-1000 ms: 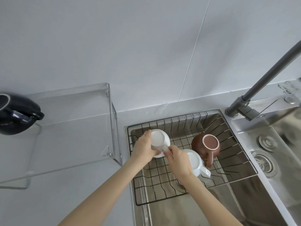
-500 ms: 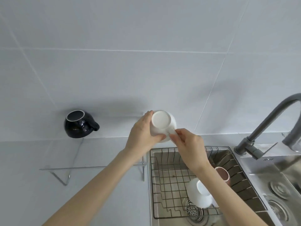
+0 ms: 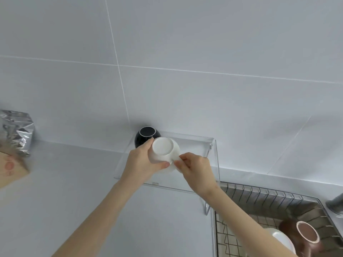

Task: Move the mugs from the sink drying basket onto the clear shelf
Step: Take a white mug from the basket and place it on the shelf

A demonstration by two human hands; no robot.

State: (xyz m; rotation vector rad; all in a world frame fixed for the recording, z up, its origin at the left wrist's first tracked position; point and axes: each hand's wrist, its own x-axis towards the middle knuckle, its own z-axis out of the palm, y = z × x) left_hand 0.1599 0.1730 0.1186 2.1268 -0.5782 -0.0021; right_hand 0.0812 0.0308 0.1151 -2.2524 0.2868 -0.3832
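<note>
White mug (image 3: 164, 152), inverted, now over the clear shelf (image 3: 194, 145) beside the black mug (image 3: 146, 136); left hand (image 3: 141, 164) clamps its body, right hand (image 3: 196, 166) pinches the handle. Brown mug (image 3: 304, 236) and another white mug (image 3: 282, 238) left in the drying basket (image 3: 259, 193).

White mug (image 3: 164, 152) between both hands: smooth, matt-looking ceramic. Black mug (image 3: 146, 136) just behind: glossy. Shelf (image 3: 194, 147) beneath: clear plastic. Basket (image 3: 259, 197) right of hands: metal wire. Bag (image 3: 16, 132) far left: crinkled foil.
</note>
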